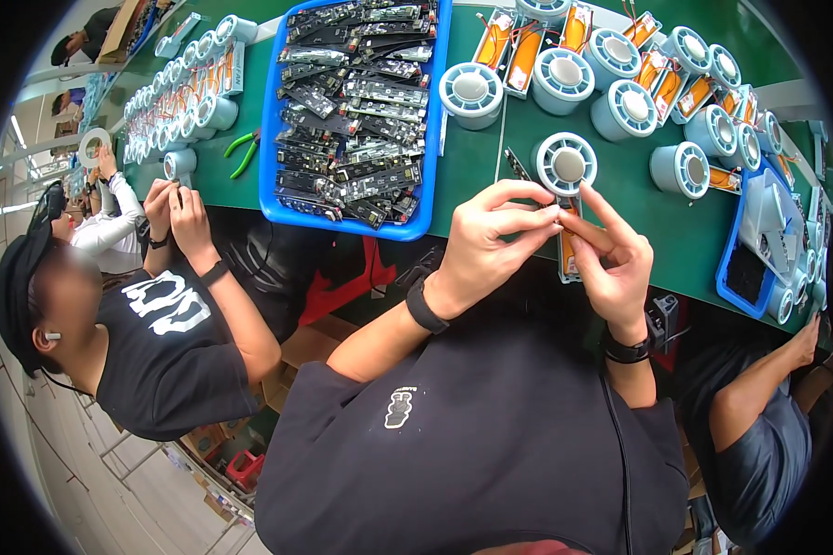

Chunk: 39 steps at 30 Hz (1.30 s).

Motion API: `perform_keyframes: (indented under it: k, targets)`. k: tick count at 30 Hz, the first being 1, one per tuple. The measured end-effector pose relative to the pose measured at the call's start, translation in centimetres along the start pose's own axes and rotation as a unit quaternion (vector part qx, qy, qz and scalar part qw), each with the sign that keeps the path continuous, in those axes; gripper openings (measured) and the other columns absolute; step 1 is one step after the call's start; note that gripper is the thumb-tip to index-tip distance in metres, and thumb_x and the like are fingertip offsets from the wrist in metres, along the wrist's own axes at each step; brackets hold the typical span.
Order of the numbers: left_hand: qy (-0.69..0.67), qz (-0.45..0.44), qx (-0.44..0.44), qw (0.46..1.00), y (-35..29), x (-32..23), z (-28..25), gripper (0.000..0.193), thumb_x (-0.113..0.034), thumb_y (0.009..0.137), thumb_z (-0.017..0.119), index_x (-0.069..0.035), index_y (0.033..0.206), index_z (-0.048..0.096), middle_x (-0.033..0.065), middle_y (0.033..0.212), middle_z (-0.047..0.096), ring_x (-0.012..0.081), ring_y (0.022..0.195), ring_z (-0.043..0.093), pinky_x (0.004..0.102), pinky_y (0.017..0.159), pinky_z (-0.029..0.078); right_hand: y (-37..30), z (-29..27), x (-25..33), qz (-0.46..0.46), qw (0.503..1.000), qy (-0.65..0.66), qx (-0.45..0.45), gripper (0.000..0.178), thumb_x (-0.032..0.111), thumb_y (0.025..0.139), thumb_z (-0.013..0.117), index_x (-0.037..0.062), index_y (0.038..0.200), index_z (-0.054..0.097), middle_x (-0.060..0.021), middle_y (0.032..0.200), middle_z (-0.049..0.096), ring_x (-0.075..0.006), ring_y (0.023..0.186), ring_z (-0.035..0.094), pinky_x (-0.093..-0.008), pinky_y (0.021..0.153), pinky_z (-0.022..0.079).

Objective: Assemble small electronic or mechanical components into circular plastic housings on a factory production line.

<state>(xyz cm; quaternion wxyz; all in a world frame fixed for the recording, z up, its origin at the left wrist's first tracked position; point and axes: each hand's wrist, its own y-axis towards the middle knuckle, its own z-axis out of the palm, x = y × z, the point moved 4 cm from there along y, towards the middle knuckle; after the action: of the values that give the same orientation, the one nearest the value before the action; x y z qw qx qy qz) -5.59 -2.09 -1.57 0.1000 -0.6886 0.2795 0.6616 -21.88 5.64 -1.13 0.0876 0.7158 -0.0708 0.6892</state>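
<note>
Right in front of me at the table edge is a light-blue handheld fan body (565, 165), its round grilled head facing up. Its open handle, with an orange battery (567, 250) inside, points toward me and is partly hidden by my fingers. My left hand (491, 236) is closed in a pinch, and a narrow dark circuit board (516, 165) sticks out beyond its fingers. Around the fan's handle, my right hand (613, 254) is closed, its index finger against the base of the head. Both hands' fingertips meet over the handle; whatever small part lies between them is hidden.
A blue tray (440, 120) heaped with circuit boards stands left of my hands. Green-handled cutters (242, 155) lie beyond it. Several more fan bodies (625, 109) crowd the back right, near another blue bin (743, 264). Co-workers sit on both sides.
</note>
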Motion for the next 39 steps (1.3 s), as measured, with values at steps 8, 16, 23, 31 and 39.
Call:
perform_keyframes:
  k: [8, 16, 23, 31, 39]
  targets:
    - [0.016, -0.004, 0.008, 1.000, 0.5, -0.4, -0.1, 0.026, 0.009, 0.085, 0.078, -0.003, 0.109, 0.080, 0.0129, 0.118, 0.069, 0.0225, 0.096, 0.077, 0.0297, 0.083, 0.065, -0.2, -0.3, 0.0, 0.029, 0.999, -0.012, 0.028, 0.057, -0.017, 0.091, 0.054, -0.0072, 0.147, 0.053, -0.0193, 0.113, 0.077, -0.0127, 0.104, 0.071, -0.0219, 0.087, 0.054]
    - [0.067, 0.017, 0.031, 0.997, 0.8, -2.1, 0.3, 0.030, 0.006, 0.084, 0.080, -0.003, 0.113, 0.077, 0.0121, 0.116, 0.070, 0.0221, 0.093, 0.077, 0.0305, 0.079, 0.064, 0.3, -1.0, 0.3, 0.015, 0.999, 0.051, -0.002, 0.058, -0.015, 0.091, 0.053, -0.0058, 0.147, 0.052, -0.0168, 0.114, 0.077, -0.0040, 0.082, 0.067, -0.0150, 0.065, 0.047]
    - [0.276, 0.104, 0.096, 0.951, 2.4, -5.0, -0.3, 0.021, -0.005, 0.089, 0.076, -0.002, 0.109, 0.072, 0.0107, 0.103, 0.073, 0.0238, 0.080, 0.076, 0.0327, 0.068, 0.061, 0.6, -4.9, 1.5, -0.011, 0.999, 0.018, -0.041, 0.041, -0.003, 0.096, 0.057, -0.0055, 0.136, 0.057, -0.0104, 0.105, 0.075, -0.0027, 0.068, 0.056, -0.0183, 0.060, 0.044]
    - [0.058, -0.141, 0.188, 0.970, 4.0, -4.0, 0.6, 0.020, -0.007, 0.091, 0.074, -0.003, 0.110, 0.070, 0.0088, 0.089, 0.073, 0.0277, 0.077, 0.074, 0.0344, 0.066, 0.058, 0.6, -1.6, 2.2, 0.079, 0.978, -0.048, 0.190, 0.024, 0.002, 0.095, 0.062, -0.0035, 0.118, 0.059, -0.0059, 0.098, 0.070, -0.0052, 0.068, 0.057, -0.0224, 0.060, 0.045]
    - [0.360, 0.259, 0.195, 0.875, 6.8, -4.1, 1.8, 0.017, -0.005, 0.084, 0.075, -0.008, 0.100, 0.071, 0.0063, 0.116, 0.070, 0.0337, 0.128, 0.057, 0.0484, 0.107, 0.044, 2.5, -3.7, 3.8, 0.133, 0.951, -0.145, 0.239, 0.018, 0.003, 0.095, 0.064, -0.0022, 0.111, 0.059, -0.0082, 0.084, 0.067, -0.0110, 0.071, 0.059, -0.0289, 0.064, 0.048]
